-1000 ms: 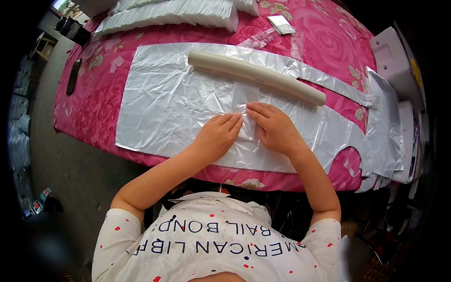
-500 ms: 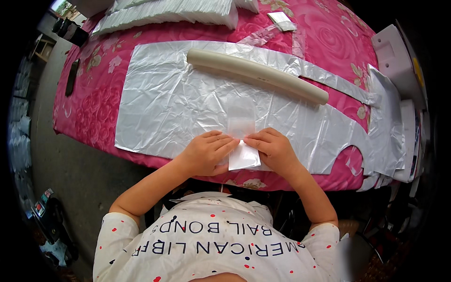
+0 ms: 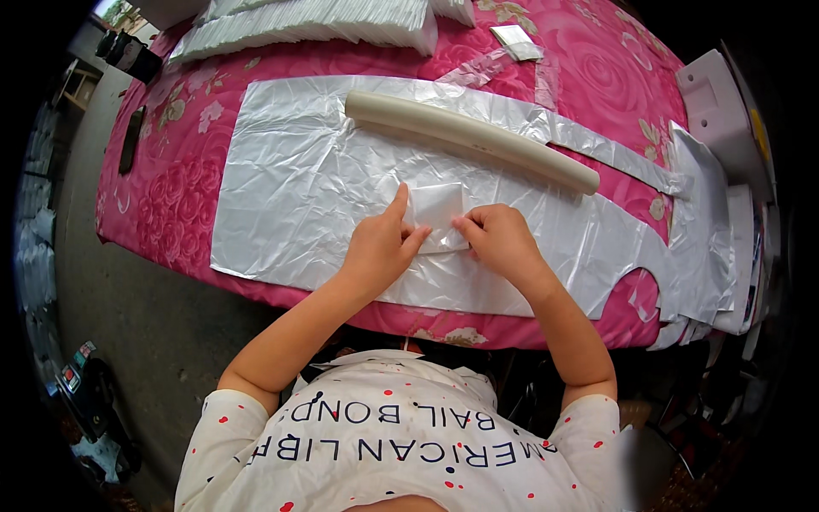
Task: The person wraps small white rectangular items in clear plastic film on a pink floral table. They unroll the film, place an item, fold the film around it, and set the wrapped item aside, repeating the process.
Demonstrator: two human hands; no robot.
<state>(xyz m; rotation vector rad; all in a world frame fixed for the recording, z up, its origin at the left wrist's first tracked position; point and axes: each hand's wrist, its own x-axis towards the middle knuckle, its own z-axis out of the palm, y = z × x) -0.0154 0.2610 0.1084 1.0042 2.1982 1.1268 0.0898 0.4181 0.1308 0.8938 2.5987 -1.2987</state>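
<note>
Small translucent-white plastic square [image 3: 438, 205], shorter than a sec ago: folding looks further along. L hand [image 3: 377, 249], grip wide, at its L edge; R hand [image 3: 503, 243], grip narrow, pinching R edge. Beneath, crinkled silver plastic sheet [image 3: 294, 162]; beyond, long beige cylindrical tube [image 3: 478, 139]; under all, pink floral-clothed worktop [image 3: 171, 205].

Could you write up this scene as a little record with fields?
Left hand: thumb and index finger spread, at the left side of the folded film
Right hand: fingers bunched at its right edge; grip unclear
Under the film: crinkled silvery sheet
Beyond the hands: pale tube, lying on the sheet
Table cover: pink floral cloth
Far side: white stack
</note>
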